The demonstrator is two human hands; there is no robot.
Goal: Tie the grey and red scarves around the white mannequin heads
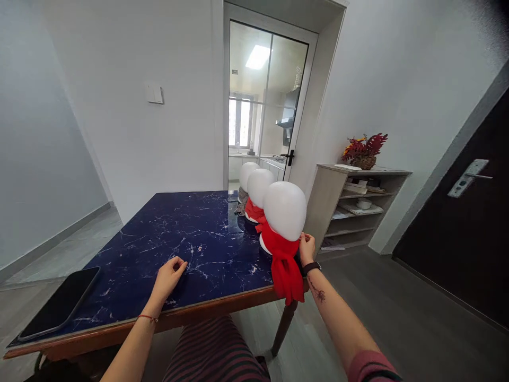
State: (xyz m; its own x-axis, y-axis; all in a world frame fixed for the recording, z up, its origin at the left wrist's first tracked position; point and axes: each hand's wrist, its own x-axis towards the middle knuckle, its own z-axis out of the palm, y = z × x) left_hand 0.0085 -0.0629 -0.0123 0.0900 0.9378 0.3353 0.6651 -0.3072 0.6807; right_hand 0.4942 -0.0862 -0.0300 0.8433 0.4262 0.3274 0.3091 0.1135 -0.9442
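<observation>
Holds left hand (169, 276) empty, fingers together; positions right hand (307, 248) at white egg-headed, red-scarfed figure (285, 209), opening and hold indeterminable; long axis upright, scarf tail (287, 278) hanging cameraward.

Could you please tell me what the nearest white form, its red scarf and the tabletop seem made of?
The white form: perhaps foam or plastic, with a smooth matte surface lacking sharp glare.
The red scarf: soft, matte fabric, judging by its hanging folds.
The tabletop: glossy, reflective, dark blue with white marble-like veins; stone or printed sheet, I cannot tell.
</observation>
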